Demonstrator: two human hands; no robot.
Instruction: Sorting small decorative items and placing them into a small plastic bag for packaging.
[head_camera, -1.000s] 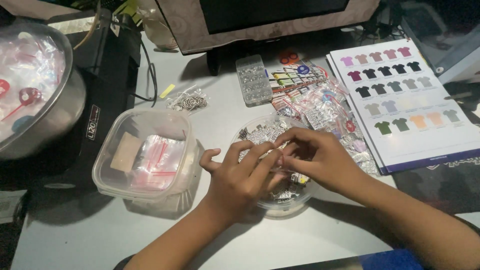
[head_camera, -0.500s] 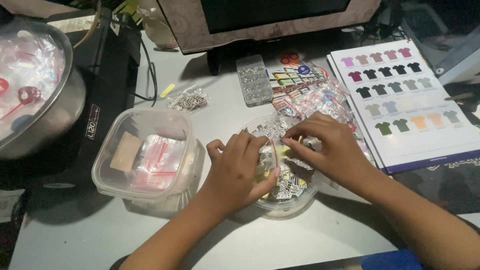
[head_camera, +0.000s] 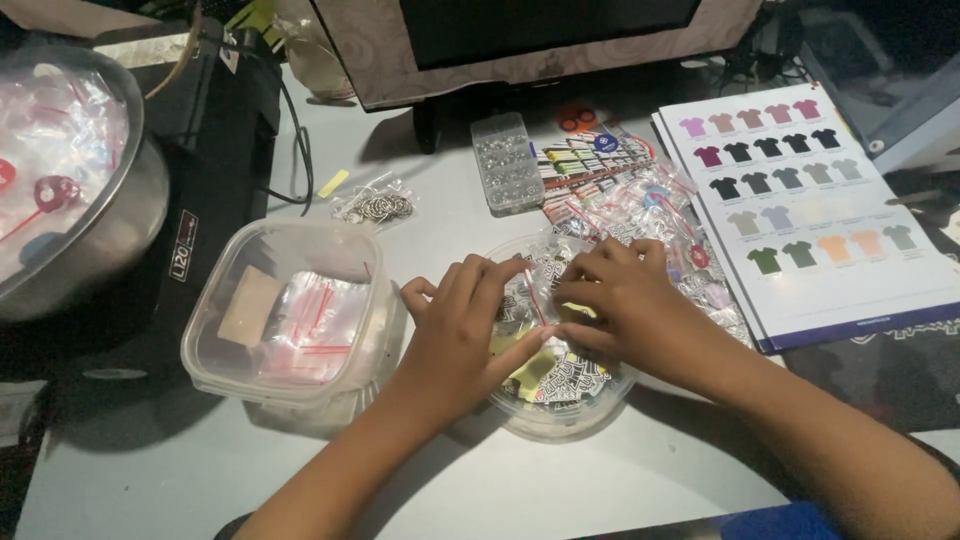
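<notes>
A round clear plastic bowl (head_camera: 545, 425) full of small printed stickers sits near the table's front edge. My left hand (head_camera: 462, 335) rests over its left half, fingers spread down into the stickers. My right hand (head_camera: 625, 305) lies over the right half, fingertips pinching a small clear zip bag (head_camera: 530, 290) with a red seal line above the pile. A yellow sticker piece (head_camera: 530, 370) shows between the two hands.
A clear square tub (head_camera: 290, 385) with zip bags and a card stands to the left. A metal bowl (head_camera: 110, 240) of plastic bags is far left. A bead box (head_camera: 508, 163), packets of rings (head_camera: 375, 207), loose packets (head_camera: 640, 200) and a shirt colour chart (head_camera: 810, 210) lie behind.
Both hands dropped from above the bowl into it and shifted a little; the right hand now pinches a small zip bag.
</notes>
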